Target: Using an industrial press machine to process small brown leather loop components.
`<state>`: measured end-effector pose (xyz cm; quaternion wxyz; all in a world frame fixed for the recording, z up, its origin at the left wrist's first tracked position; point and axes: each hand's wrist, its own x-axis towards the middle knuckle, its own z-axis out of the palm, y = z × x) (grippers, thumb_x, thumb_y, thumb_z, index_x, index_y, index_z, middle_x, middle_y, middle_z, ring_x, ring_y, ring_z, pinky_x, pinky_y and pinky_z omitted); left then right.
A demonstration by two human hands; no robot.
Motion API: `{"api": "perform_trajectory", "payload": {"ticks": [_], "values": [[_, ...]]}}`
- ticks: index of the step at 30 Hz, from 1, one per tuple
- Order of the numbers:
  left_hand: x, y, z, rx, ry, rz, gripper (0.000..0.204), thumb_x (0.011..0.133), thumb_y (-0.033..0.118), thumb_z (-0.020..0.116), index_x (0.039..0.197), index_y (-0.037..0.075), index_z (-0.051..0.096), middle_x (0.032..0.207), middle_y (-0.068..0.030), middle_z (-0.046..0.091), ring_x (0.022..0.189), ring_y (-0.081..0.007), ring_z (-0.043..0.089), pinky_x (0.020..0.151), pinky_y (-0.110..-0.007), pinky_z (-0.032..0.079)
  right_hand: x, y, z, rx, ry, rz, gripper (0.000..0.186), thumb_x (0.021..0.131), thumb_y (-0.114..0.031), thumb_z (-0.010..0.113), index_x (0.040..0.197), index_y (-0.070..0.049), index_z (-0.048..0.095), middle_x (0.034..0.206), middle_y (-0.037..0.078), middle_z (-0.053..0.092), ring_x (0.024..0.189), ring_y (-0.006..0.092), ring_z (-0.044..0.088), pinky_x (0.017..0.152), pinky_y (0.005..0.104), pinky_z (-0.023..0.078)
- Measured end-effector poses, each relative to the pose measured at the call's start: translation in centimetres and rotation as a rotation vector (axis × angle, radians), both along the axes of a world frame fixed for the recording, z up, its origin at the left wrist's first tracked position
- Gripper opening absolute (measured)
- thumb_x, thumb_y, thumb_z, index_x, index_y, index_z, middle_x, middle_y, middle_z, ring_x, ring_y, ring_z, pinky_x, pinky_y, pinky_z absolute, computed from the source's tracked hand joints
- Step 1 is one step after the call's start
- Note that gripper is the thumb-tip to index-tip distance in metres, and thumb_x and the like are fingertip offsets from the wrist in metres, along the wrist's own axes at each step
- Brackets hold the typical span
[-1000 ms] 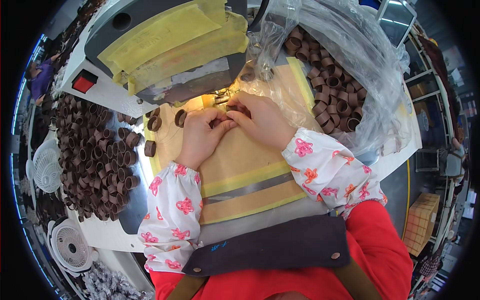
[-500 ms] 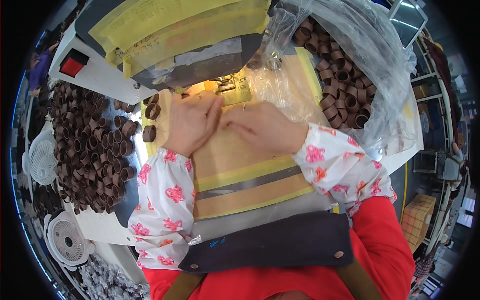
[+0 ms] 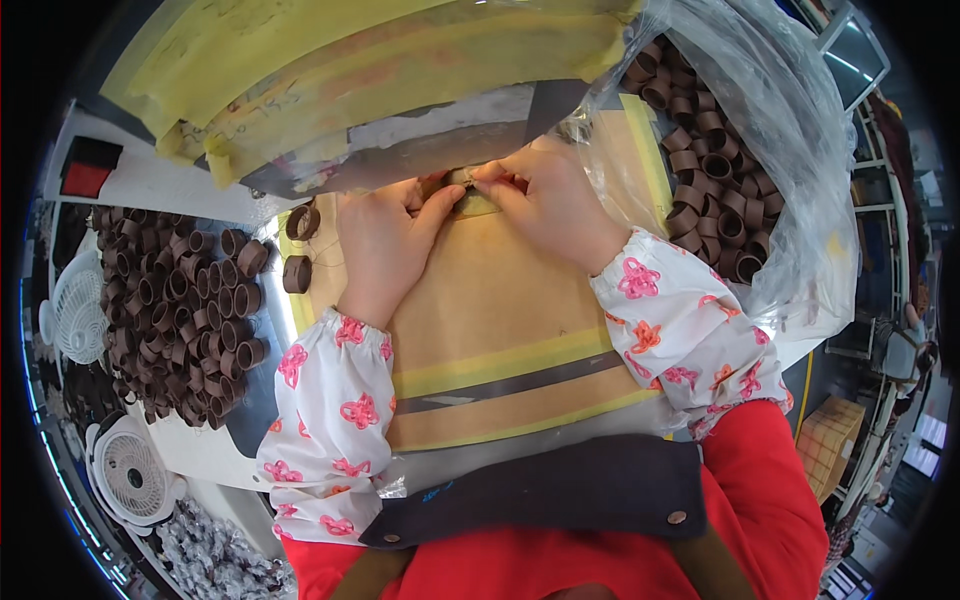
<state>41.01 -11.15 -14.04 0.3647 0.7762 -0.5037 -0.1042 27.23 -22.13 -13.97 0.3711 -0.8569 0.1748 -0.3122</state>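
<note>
My left hand [image 3: 390, 245] and my right hand [image 3: 555, 205] meet under the tape-covered machine head [image 3: 380, 65], their fingertips closed on a small dark piece too small to name, at the brass-coloured plate [image 3: 475, 203]. Behind their fingers the working point of the machine is mostly hidden. Both wrists rest over the tan taped work surface [image 3: 485, 310]. A few loose brown rings [image 3: 298, 275] lie just left of my left hand.
A big heap of brown rings [image 3: 180, 310] covers the left of the table. More rings [image 3: 720, 190] sit at the right, beside clear plastic bags [image 3: 805, 170]. A red switch [image 3: 88, 175], two white fans [image 3: 135, 475] and a cardboard box [image 3: 830, 440] surround the station.
My right hand has moved up and forward to meet my left thumb at the machine. The machine head appears lower and larger as the view has shifted.
</note>
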Motion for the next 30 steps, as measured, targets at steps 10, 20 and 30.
{"api": "perform_trajectory", "payload": {"ticks": [10, 20, 30], "values": [[0.2, -0.7, -0.7, 0.068, -0.137, 0.027, 0.027, 0.076, 0.030, 0.066, 0.086, 0.005, 0.068, 0.063, -0.0098, 0.063, 0.054, -0.0176, 0.059, 0.052, -0.028, 0.042, 0.4, -0.3, 0.0, -0.106, 0.027, -0.036, 0.005, 0.071, 0.001, 0.058, 0.072, 0.003, 0.054, 0.074, 0.016, 0.054, 0.071, 0.0345, 0.053, 0.061, 0.0390, 0.043], [0.6, -0.8, -0.8, 0.029, -0.122, -0.004, 0.028, 0.076, 0.032, 0.066, 0.086, 0.005, 0.068, 0.065, -0.0082, 0.064, 0.055, -0.0170, 0.060, 0.053, -0.026, 0.043, 0.5, -0.4, 0.2, -0.105, 0.035, -0.027, 0.005, 0.070, 0.000, 0.057, 0.070, 0.002, 0.052, 0.072, 0.016, 0.054, 0.069, 0.0346, 0.053, 0.059, 0.0408, 0.042], [0.5, -0.9, -0.8, 0.026, -0.082, -0.016, 0.024, 0.077, 0.027, 0.066, 0.083, 0.004, 0.065, 0.058, -0.0063, 0.060, 0.051, -0.0116, 0.056, 0.049, -0.026, 0.040, 0.5, -0.5, 0.4, -0.239, 0.162, -0.130, 0.008, 0.070, -0.011, 0.058, 0.066, -0.005, 0.055, 0.066, 0.009, 0.057, 0.064, 0.0283, 0.056, 0.055, 0.0396, 0.042]]}}
